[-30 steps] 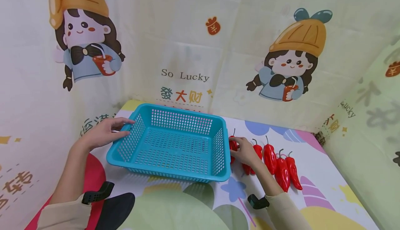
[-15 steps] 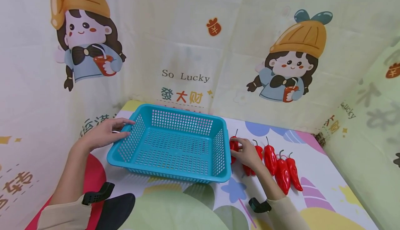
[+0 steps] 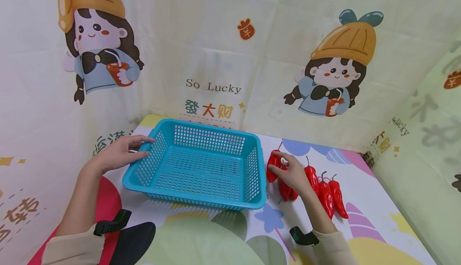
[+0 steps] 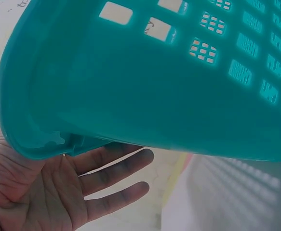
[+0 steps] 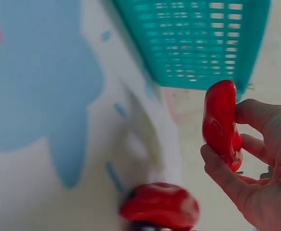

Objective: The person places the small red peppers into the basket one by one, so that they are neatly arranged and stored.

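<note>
Picking up seems the step in hand: the right hand (image 3: 294, 173) has its grip pinching a red pepper (image 3: 274, 161) beside the basket (image 3: 194, 197), toward the counter's (image 3: 378, 195) back edge, the left hand (image 3: 124, 151) rests loose-fingered on its rim, and the next move likely calls for a firm, rim-clearing carry.

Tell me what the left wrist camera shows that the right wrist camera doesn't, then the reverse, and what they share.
Only the left wrist view shows the left hand, its palm and straight fingers close by the rim of the basket.

Only the right wrist view shows the right hand, pinching a red pepper, with a second one lower in the picture.

Both show part of the blue-green basket, including its perforations.
</note>
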{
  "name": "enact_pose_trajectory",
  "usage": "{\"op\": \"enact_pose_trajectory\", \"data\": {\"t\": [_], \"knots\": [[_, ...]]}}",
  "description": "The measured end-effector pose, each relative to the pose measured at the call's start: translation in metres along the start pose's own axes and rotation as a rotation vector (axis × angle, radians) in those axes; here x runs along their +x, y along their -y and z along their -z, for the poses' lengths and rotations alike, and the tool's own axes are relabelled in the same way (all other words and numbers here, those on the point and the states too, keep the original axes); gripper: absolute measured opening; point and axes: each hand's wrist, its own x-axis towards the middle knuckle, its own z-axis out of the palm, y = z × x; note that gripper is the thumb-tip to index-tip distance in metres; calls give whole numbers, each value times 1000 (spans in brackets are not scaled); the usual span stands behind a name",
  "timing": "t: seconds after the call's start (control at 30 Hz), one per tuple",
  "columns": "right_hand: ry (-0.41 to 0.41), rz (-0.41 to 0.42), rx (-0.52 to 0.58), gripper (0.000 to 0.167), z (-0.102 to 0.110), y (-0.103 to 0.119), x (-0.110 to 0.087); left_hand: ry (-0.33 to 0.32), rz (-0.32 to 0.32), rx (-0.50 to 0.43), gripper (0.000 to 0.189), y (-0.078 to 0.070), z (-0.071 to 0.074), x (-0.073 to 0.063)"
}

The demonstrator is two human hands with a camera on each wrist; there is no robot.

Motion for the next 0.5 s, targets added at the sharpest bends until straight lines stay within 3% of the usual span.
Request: {"op": "enact_pose_trajectory", "data": {"t": [0.5], "knots": [[-74, 42, 118, 77, 21, 37, -7, -17, 16, 27, 58, 0, -2, -1]]}}
